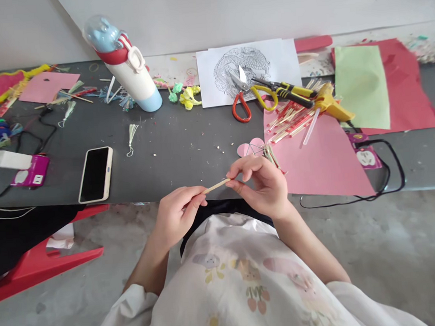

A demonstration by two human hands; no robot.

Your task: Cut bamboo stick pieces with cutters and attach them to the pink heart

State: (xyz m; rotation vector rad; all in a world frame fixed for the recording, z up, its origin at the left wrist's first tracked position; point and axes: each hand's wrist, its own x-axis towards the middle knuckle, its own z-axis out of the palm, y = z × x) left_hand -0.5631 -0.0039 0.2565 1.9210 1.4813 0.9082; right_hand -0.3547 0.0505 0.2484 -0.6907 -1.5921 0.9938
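Note:
A thin pale wooden stick (216, 185) is held between my two hands over the table's front edge. My left hand (181, 211) pinches its left end between thumb and fingers. At the other end, the thumb and index finger of my right hand (260, 184) are closed on it. Just beyond my right hand lie a pink heart-shaped paper piece (251, 147) with dark lines and a small bundle of pale strands (271, 154). To the right, a pile of red-tipped sticks (289, 119) rests on a pink paper sheet (330, 159).
Red-and-yellow-handled scissors (251, 92), pliers (290, 91) and a yellow glue gun (331, 105) lie at the back right. A bottle (131, 69) stands back left, a phone (96, 175) nearer. Green paper (362, 86) covers red sheets. A black cord (398, 164) loops over the front edge.

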